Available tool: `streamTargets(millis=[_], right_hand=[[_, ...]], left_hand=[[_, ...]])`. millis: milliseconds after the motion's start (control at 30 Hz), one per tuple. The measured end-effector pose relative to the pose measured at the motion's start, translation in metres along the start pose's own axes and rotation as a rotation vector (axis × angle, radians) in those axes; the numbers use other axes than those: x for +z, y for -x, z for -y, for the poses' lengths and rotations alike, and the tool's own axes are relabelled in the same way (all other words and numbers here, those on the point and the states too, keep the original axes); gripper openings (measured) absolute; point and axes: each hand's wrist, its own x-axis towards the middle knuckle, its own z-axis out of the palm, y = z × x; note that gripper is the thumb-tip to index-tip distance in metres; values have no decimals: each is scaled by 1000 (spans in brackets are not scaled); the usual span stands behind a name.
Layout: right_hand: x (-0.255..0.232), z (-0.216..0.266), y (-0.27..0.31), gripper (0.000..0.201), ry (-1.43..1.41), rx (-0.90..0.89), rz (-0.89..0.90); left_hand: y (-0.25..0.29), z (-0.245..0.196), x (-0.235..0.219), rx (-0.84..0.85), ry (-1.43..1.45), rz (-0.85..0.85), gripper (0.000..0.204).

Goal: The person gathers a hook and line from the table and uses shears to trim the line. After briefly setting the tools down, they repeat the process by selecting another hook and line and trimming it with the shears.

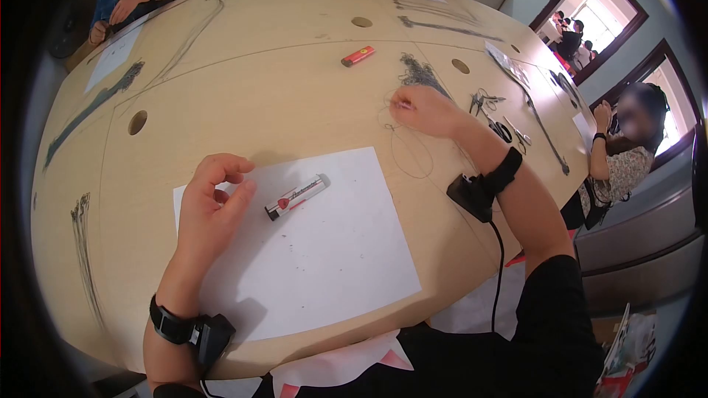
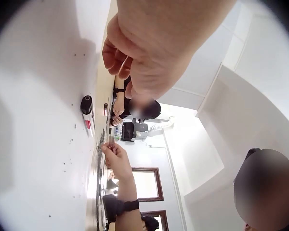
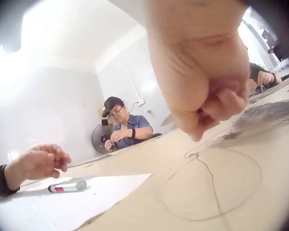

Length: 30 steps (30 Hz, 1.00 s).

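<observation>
My left hand (image 1: 214,195) hovers over a white sheet of paper (image 1: 332,265), its fingers loosely curled around nothing. Beside it on the paper lies a white printed stick (image 1: 298,197) with one dark end and one translucent end. Out to the right, my right hand (image 1: 425,110) pinches a thin dark cord (image 3: 211,180), with a small purplish bit showing at the fingertips in the head view. The cord trails onto the bare table in a wide loop. Curled fingers hide the pinched end in the right wrist view.
A bundle of dark cords (image 1: 422,74) lies just beyond my right hand. Near it are pliers (image 1: 478,101), scissors (image 1: 501,130) and a red stick (image 1: 358,57). More strands (image 1: 96,112) lie at the left. Other people sit around the table, which has round holes.
</observation>
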Motion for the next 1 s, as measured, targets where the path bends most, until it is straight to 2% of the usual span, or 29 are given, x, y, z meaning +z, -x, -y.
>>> streamTargets(millis=[33,167,233,333,433,567,633,767,833,933,1000], right_hand=[[-3,3,-2,21,-85,23,-31],[-5,-1,-2,21,-60,13,-49],[-7,-4,4,21,-48,-108,110],[-2,-7,2,20,61,-147,169],[7,-19,-1,20,113,-180,125],[1,-9,-4,21,-8,-50,151],[0,-19,-13,21,-35,-96,-65],[-5,-17,-10,22,85,-76,-94],[-6,-12,1,22,-36,-141,73],[0,-15,1,22,25,-159,176],[5,-18,0,22,73,-166,166]], left_hand=[[0,-1,0,-4,-3,0,15],[0,1,-1,3,4,-5,15],[0,1,0,0,0,-3,15],[-1,1,0,-13,-10,1,15],[-1,3,-1,16,-55,29,15],[-1,4,-2,9,-47,30,15],[-1,4,-1,3,-40,35,16],[-1,4,-2,-23,-28,37,16],[-1,5,-1,14,-62,35,16],[-2,5,0,-11,-40,45,16],[-2,6,-1,-11,-39,46,16]])
